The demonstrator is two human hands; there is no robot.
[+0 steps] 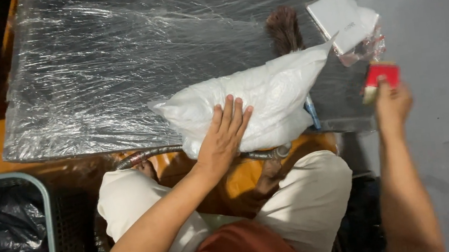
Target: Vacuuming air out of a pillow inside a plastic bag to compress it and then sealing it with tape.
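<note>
My left hand (224, 136) lies flat, fingers spread, on a white plastic-wrapped bundle (255, 100) at the near edge of a dark slab covered in clear film (118, 70). A brown brush head (283, 28) sticks out behind the bundle and a blue handle tip (312, 112) shows at its right. My right hand (392, 104) is raised to the right of the slab, holding a small red and white object (379, 77), blurred by motion.
A white flat box (338, 19) and a clear plastic wrapper (364, 50) lie at the slab's right corner. A metal flexible hose (150, 155) runs under the slab's front edge. A grey-rimmed crate with a black bag (7, 226) stands at left. Grey floor is at right.
</note>
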